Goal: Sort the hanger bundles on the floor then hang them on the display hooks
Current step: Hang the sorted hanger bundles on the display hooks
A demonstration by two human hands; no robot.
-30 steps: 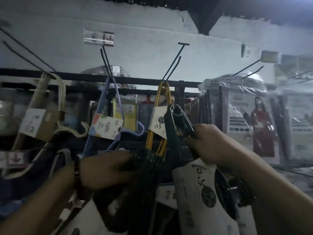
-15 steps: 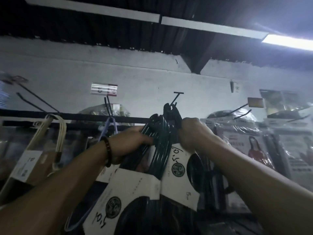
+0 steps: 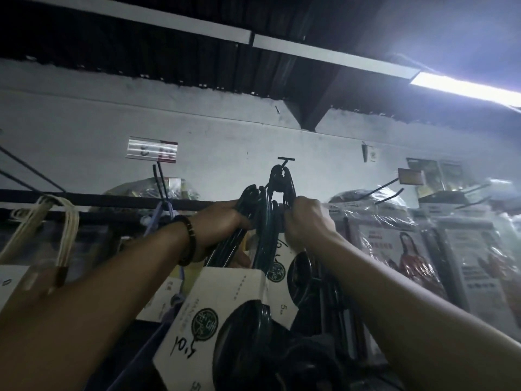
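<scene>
2 hands, 2 black hanger bundles, 1 cream hanger bundle, 1 purple hanger bundle, 2 green-stamped card sleeves, 1 bracelet, 1 ceiling tube

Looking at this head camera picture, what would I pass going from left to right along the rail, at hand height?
From the left: cream hanger bundle → purple hanger bundle → left hand → black hanger bundles → right hand → plastic-wrapped packs.

Bare wall leaves open room above the display hook. On its left purple hangers crowd in, on its right plastic-wrapped packages, and black hanger bundles fill the space below.
</scene>
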